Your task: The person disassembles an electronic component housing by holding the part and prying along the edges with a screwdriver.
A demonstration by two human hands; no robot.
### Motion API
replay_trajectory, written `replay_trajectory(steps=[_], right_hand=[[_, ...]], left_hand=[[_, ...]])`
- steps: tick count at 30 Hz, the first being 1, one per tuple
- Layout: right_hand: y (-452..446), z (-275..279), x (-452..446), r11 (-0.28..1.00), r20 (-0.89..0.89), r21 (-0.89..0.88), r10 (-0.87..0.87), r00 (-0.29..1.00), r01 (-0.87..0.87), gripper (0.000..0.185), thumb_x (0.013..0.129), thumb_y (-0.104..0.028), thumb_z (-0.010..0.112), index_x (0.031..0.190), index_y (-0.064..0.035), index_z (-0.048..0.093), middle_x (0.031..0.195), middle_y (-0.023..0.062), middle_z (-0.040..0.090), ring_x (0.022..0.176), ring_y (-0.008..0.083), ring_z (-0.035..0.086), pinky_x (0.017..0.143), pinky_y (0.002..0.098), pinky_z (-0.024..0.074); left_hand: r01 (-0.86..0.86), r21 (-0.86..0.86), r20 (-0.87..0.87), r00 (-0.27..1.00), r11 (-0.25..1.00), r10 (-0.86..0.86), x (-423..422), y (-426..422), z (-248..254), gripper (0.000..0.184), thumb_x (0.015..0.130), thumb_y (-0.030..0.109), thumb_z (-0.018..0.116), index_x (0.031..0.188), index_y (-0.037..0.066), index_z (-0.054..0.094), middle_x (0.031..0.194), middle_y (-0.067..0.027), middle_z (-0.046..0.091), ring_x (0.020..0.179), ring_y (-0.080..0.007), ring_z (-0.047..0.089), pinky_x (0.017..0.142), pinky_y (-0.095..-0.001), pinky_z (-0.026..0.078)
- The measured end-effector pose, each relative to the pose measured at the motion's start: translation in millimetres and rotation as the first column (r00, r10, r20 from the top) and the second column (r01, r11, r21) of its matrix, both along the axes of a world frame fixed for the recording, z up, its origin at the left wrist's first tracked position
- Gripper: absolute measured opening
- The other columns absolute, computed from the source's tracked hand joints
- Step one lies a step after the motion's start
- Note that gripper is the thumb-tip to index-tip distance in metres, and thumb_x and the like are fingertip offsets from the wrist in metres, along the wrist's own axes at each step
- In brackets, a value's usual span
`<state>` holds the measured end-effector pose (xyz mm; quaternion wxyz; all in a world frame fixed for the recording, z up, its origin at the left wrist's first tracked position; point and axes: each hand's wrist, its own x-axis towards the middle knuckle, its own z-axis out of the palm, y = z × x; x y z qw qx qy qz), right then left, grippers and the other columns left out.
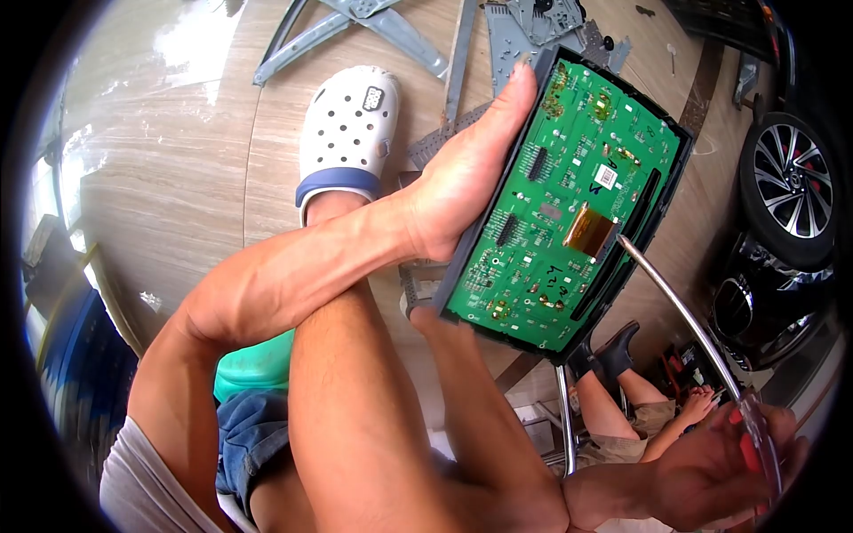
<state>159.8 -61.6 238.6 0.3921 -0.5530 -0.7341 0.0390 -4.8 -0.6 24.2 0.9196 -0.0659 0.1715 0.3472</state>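
My left hand grips the long edge of a display module, thumb along its dark frame. The module's back faces me, tilted, and shows a green circuit board with pin headers, a white label and handwritten marks. An amber ribbon cable bends across the board near a dark slot. In the lower right, my right hand is wrapped round a screwdriver with a long metal shaft and a red handle. Its tip is at the ribbon cable's edge; whether it touches I cannot tell.
Grey metal brackets and perforated plates lie on the tiled floor. My foot wears a white clog. A car wheel stands at the right. Behind my right forearm are another person's legs. A green stool shows below me.
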Motion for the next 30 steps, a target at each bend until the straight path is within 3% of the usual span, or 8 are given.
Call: replay_trajectory(steps=[4, 7, 10, 13, 16, 19, 25, 30], right_hand=[[21.8, 26.8, 28.4, 0.876, 0.118, -0.298, 0.428, 0.896, -0.379, 0.037, 0.111, -0.027, 0.033, 0.123, 0.0069, 0.036, 0.078, 0.0244, 0.062, 0.054, 0.0283, 0.065, 0.042, 0.0324, 0.0583], [11.2, 39.8, 44.3, 0.927, 0.043, -0.235, 0.311, 0.949, -0.293, 0.035, 0.109, -0.024, 0.036, 0.124, 0.0076, 0.037, 0.078, 0.0258, 0.063, 0.055, 0.0296, 0.065, 0.042, 0.0333, 0.0579], [-3.2, 22.7, 12.0, 0.999, -0.251, -0.006, 0.05, 0.967, -0.053, 0.045, 0.109, -0.031, 0.036, 0.132, 0.0085, 0.036, 0.093, 0.0344, 0.067, 0.061, 0.0356, 0.067, 0.046, 0.0418, 0.0584], [-11.1, 23.7, 14.0, 0.963, -0.107, 0.04, -0.261, 0.959, 0.266, 0.035, 0.102, -0.009, 0.055, 0.136, 0.0026, 0.055, 0.127, 0.0175, 0.062, 0.078, 0.0075, 0.053, 0.067, 0.0204, 0.0428], [-4.9, 6.7, 14.3, 0.776, 0.207, -0.126, -0.589, 0.781, 0.619, 0.033, 0.102, -0.009, 0.053, 0.133, 0.0023, 0.057, 0.125, 0.0167, 0.064, 0.07, 0.0062, 0.052, 0.058, 0.0194, 0.0396], [4.5, -23.2, 6.4, 0.682, 0.096, -0.58, -0.486, 0.869, 0.445, 0.033, 0.104, -0.014, 0.054, 0.132, 0.0023, 0.058, 0.12, 0.014, 0.068, 0.05, 0.0027, 0.043, 0.042, 0.0185, 0.0292], [5.6, -66.8, -14.5, 0.534, 0.04, -0.772, -0.501, 0.865, 0.345, 0.051, 0.095, -0.023, 0.073, 0.136, 0.0027, 0.057, 0.116, 0.0157, 0.07, 0.053, 0.0013, 0.048, 0.043, 0.0173, 0.0343], [7.1, -78.3, -18.2, 0.533, 0.002, -0.774, -0.537, 0.843, 0.341, 0.054, 0.091, -0.02, 0.078, 0.135, 0.0041, 0.057, 0.106, 0.0144, 0.073, 0.056, 0.001, 0.05, 0.045, 0.0171, 0.0365]], left_hand=[[-0.002, 0.016, -0.015, 1.0, 1.0, 0.003, -0.4, 0.3, -0.9, 0.077, 0.101, 0.07, 0.035, 0.141, 0.007, 0.054, 0.132, -0.0106, 0.065, 0.115, -0.0201, 0.065, 0.1, -0.0374, 0.054], [-0.005, 0.014, -0.015, 1.0, 1.0, 0.005, -0.6, 0.2, -0.5, 0.077, 0.102, 0.069, 0.034, 0.145, 0.008, 0.052, 0.14, -0.0113, 0.06, 0.123, -0.0219, 0.062, 0.106, -0.0391, 0.051], [-0.003, 0.009, -0.018, 1.0, 1.0, 0.003, 0.5, 0.5, -0.6, 0.079, 0.101, 0.071, 0.034, 0.146, 0.008, 0.051, 0.141, -0.0119, 0.059, 0.124, -0.0233, 0.061, 0.107, -0.0406, 0.05], [0.008, 0.03, -0.008, 1.0, 1.0, -0.008, 1.4, -1.1, -3.0, 0.082, 0.099, 0.073, 0.034, 0.147, 0.009, 0.05, 0.142, -0.0123, 0.059, 0.125, -0.0245, 0.06, 0.107, -0.0419, 0.05], [0.022, 0.024, -0.009, 1.0, 0.999, -0.022, 2.1, -1.9, -2.6, 0.083, 0.099, 0.074, 0.034, 0.147, 0.009, 0.05, 0.143, -0.0125, 0.059, 0.126, -0.0249, 0.06, 0.108, -0.0425, 0.05], [0.026, 0.024, -0.014, 1.0, 0.999, -0.026, 1.2, -1.4, -2.7, 0.083, 0.099, 0.074, 0.034, 0.147, 0.008, 0.049, 0.143, -0.0125, 0.058, 0.126, -0.0244, 0.06, 0.108, -0.0418, 0.05], [0.012, 0.095, -0.05, 0.999, 0.995, -0.008, 4.4, -3.2, -5.0, 0.083, 0.1, 0.073, 0.032, 0.147, 0.007, 0.049, 0.142, -0.0134, 0.058, 0.125, -0.0236, 0.06, 0.107, -0.0401, 0.05], [0.001, 0.09, -0.055, 0.998, 0.996, 0.004, 2.4, -3.4, 1.3, 0.081, 0.101, 0.072, 0.031, 0.147, 0.006, 0.049, 0.141, -0.0137, 0.059, 0.125, -0.0232, 0.061, 0.106, -0.0398, 0.051]])
